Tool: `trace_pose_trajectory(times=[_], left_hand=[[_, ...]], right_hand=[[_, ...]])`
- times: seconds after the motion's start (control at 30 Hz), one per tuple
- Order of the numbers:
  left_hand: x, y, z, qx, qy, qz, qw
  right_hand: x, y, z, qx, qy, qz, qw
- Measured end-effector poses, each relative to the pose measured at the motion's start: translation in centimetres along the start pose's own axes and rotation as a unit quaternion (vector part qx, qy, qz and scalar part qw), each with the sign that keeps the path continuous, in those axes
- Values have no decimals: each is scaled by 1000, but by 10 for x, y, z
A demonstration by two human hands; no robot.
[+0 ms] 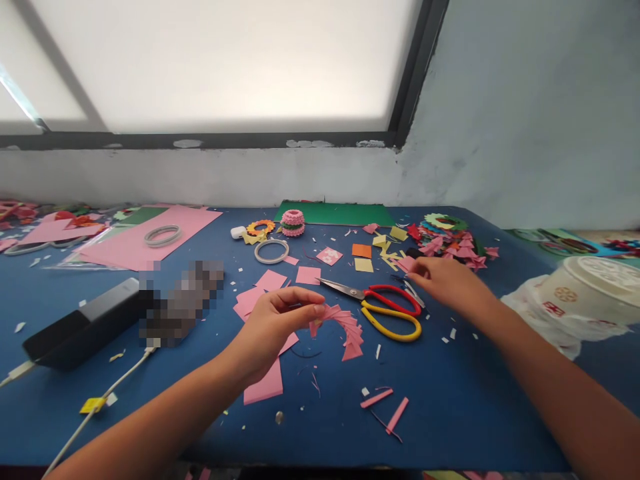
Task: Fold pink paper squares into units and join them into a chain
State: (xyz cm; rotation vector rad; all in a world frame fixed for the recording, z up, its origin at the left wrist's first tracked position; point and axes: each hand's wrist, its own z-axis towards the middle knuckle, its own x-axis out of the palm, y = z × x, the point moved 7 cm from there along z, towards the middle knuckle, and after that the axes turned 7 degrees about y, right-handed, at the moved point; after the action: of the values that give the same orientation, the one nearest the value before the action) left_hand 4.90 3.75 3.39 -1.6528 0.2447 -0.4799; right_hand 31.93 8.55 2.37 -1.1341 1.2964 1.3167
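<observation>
My left hand [270,327] pinches one end of a curved chain of folded pink paper pieces [350,328] above the table. The chain forms an open arc, with pointed tips fanning outward. Farther right, my right hand [445,280] is closed, its thumb and fingers at a small pink paper piece [404,264]. A black object beside those fingertips is partly hidden. Between the hands lie scissors [357,293] with one red and one yellow handle, blades apart. Pink paper squares [264,383] are scattered beneath and beside my left hand.
Behind are a white tape ring [271,251], a pink ruffled paper ring stack [293,223], a green sheet [340,214] and a pile of folded paper [453,243]. A black box [83,327] with cables lies left. A bagged white tub [575,293] stands right.
</observation>
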Motion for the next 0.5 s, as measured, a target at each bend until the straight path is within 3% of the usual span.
trace_pose_trajectory(times=[0.1, 0.33, 0.5], left_hand=[[0, 0, 0, 3, 2, -3, 1000], [1, 0, 0, 6, 5, -12, 1000], [4, 2, -2, 10, 20, -7, 1000]], right_hand=[[10, -22, 5, 61, 95, -19, 993], [30, -18, 7, 63, 206, 30, 976], [26, -15, 7, 71, 195, -4, 978]])
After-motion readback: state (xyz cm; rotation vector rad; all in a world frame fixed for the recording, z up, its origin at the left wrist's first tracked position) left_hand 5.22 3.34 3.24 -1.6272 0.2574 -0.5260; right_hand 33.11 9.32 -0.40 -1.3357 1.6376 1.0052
